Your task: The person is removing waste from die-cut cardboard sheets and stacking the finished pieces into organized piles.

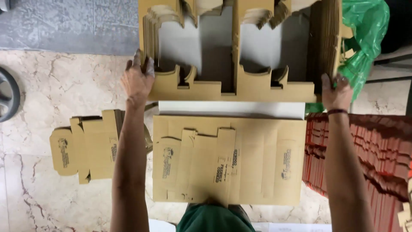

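The stack of die-cut cardboard blanks (pixel 234 88) lay flat at the far side of the work surface, its cut-out windows and tabs lined up sheet on sheet. It looked stiff across each sheet yet loose as a bundle: probably fairly heavy together, with dry, smooth faces that could slide over one another, and thin tabs that would likely bend or tear if pulled. The outer side edges, where the sheets were solid, seemed the soundest place to take hold.

The left hand (pixel 137 79) sat at the stack's left edge, fingers (pixel 138 60) curled and closed over the cardboard rim. The right hand (pixel 337 92) was at the right edge, its fingers (pixel 327 80) bent against the stack's side; how tightly they gripped could not be told.

Nearer the person lay a pile of printed flat carton blanks (pixel 229 159). A smaller folded carton piece (pixel 88 146) rested on the marble floor (pixel 56 90) to the left. Red stacked sheets (pixel 377 150) stood at the right, with a green plastic bag (pixel 365 34) beyond them.
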